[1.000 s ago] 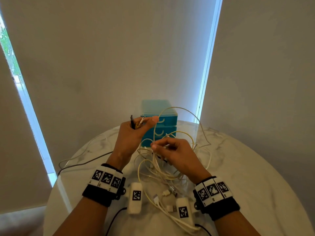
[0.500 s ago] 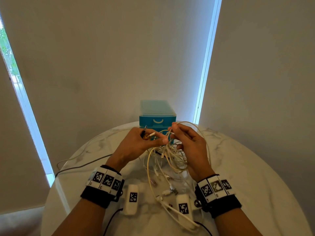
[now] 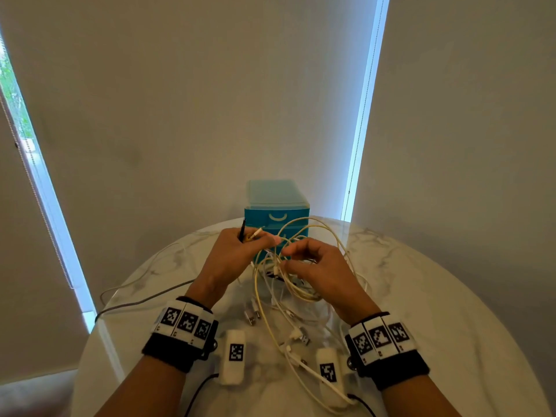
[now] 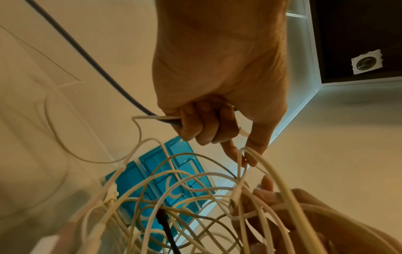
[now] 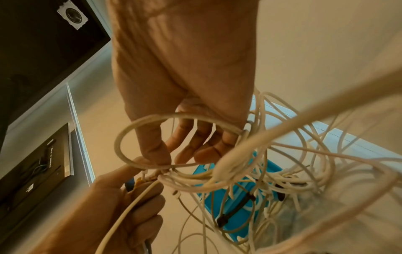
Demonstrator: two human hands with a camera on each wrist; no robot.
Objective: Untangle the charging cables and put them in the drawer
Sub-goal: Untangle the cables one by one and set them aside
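Note:
A tangle of white charging cables (image 3: 290,291) hangs between my two hands above the marble table (image 3: 436,326), its lower ends and USB plugs lying on the top. My left hand (image 3: 261,239) grips several plug ends, a black one and white ones sticking up, and in the left wrist view its fingers (image 4: 202,127) curl round a dark and a white lead. My right hand (image 3: 285,260) pinches a strand in the bundle, with loops (image 5: 239,178) draped over and round its fingers (image 5: 195,146). Behind the hands stands the teal drawer unit (image 3: 276,206), its drawers closed.
A grey cable (image 3: 144,300) and a thin white one trail off the table's left edge. Loose USB plugs (image 3: 302,338) lie near me between the wrists. Two white tagged camera units (image 3: 235,353) hang below my wrists. Walls and blinds stand close behind the table.
My hands met at the bundle, then drew slightly apart. The right hand has come down and to the right, and a wide loop has opened out beside the drawer unit.

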